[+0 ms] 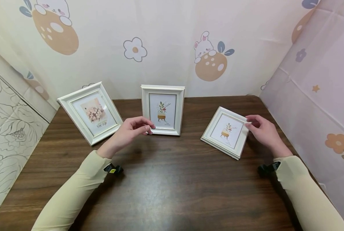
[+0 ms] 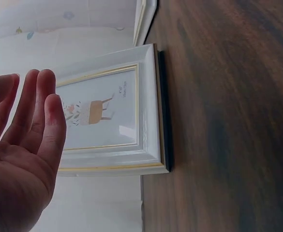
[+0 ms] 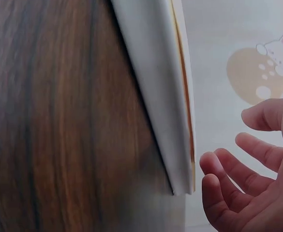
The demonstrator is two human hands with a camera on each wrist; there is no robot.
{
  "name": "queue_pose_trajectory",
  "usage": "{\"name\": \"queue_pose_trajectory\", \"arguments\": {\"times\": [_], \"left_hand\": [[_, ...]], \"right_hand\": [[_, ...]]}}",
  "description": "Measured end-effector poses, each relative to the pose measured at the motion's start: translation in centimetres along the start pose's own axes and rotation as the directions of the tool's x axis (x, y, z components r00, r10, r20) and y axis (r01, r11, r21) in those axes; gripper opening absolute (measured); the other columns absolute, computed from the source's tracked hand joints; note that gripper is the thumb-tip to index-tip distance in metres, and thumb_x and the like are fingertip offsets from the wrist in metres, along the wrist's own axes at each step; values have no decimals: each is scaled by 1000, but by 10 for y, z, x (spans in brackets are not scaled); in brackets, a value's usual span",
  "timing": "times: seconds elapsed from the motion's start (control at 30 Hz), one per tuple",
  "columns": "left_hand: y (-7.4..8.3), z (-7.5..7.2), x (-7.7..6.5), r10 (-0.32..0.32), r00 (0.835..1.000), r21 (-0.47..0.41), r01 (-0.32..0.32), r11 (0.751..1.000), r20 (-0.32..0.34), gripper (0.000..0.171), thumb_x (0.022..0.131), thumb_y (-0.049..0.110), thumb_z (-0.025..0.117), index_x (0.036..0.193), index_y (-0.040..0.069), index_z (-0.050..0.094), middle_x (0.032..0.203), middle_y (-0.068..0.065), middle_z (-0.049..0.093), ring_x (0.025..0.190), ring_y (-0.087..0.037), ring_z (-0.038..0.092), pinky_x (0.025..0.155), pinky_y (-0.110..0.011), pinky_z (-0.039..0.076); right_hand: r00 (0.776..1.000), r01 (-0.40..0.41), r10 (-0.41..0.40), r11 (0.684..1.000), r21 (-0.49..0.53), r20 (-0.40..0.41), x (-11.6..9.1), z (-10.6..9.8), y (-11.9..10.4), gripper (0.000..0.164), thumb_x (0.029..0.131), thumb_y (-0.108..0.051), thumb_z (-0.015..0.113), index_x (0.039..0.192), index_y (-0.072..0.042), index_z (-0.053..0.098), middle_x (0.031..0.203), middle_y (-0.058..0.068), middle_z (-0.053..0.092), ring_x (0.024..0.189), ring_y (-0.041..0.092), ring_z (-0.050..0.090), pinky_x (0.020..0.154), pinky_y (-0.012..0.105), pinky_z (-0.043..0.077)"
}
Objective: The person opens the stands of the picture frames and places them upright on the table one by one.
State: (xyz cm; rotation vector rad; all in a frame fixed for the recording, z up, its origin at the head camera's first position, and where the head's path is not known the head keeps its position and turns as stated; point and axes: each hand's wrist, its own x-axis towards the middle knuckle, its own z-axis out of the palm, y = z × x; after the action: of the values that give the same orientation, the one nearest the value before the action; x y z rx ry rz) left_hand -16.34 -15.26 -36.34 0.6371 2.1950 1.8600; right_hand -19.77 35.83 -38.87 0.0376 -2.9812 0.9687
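Observation:
A white picture frame (image 1: 163, 131) with a plant print stands upright at the back middle. My left hand (image 1: 131, 131) hovers before its lower left corner, fingers gently bent with nothing between them. The left wrist view shows these fingers (image 2: 52, 125) overlapping the frame's print side. On the right, a second white frame (image 1: 207, 136) with the same plant print lies face up, turned at an angle. Beside its upper right corner is my right hand (image 1: 262, 130). From the right wrist, the loosely bent fingers (image 3: 250, 176) appear apart from the frame's side (image 3: 160, 72).
A third white frame (image 1: 76, 118), holding a flower photo, leans tilted at the back left. All three are on a dark wooden table (image 1: 166, 192). Patterned cloth (image 1: 166, 25) hangs behind the table and along its right side. Each wrist carries a dark strap.

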Motion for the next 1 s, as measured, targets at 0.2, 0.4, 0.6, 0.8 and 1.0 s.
{"name": "queue_pose_trajectory", "arguments": {"times": [0.2, 0.4, 0.6, 0.8, 1.0], "left_hand": [[-2, 2, -1, 4, 999, 61, -7, 998, 43, 15, 99, 8, 61, 109, -1, 67, 102, -16, 69, 94, -42, 64, 84, -45, 55], [-6, 4, -3, -3, 991, 140, -15, 990, 131, 13, 100, 8, 60, 107, 2, 69, 101, -15, 70, 95, -38, 66, 86, -51, 54], [-7, 5, -6, -19, 980, 193, -20, 981, 197, 16, 100, 10, 60, 109, 0, 69, 101, -13, 71, 94, -32, 66, 85, -40, 55], [-10, 6, -8, -19, 977, 183, -20, 983, 212, 14, 100, 9, 59, 108, 2, 69, 100, -12, 71, 95, -35, 66, 87, -46, 55], [-11, 6, -11, -38, 965, 183, -11, 983, 260, 14, 101, 10, 58, 108, 3, 69, 104, -22, 68, 100, -42, 65, 90, -39, 54]], "right_hand": [[1000, -31, 31, 1000, -1, -4, 5, -1, 9, 45, 104, -33, 50, 136, -2, 51, 131, 27, 53, 111, 41, 50, 84, 50, 47], [999, -32, 32, 999, -12, -14, 10, -1, 18, 45, 104, -31, 50, 135, 2, 51, 129, 28, 53, 112, 43, 51, 85, 54, 45], [998, -59, 59, 998, 5, -28, 16, -1, 23, 47, 104, -30, 49, 138, 3, 47, 132, 29, 50, 115, 46, 48, 91, 61, 42], [997, -71, 71, 997, -13, -8, 20, 0, 31, 50, 105, -32, 47, 140, 4, 46, 133, 31, 48, 116, 48, 47, 93, 63, 41], [997, -59, 64, 993, -103, 42, 28, 0, 34, 50, 104, -30, 48, 138, 7, 47, 133, 36, 48, 116, 51, 48, 95, 67, 39]]}}
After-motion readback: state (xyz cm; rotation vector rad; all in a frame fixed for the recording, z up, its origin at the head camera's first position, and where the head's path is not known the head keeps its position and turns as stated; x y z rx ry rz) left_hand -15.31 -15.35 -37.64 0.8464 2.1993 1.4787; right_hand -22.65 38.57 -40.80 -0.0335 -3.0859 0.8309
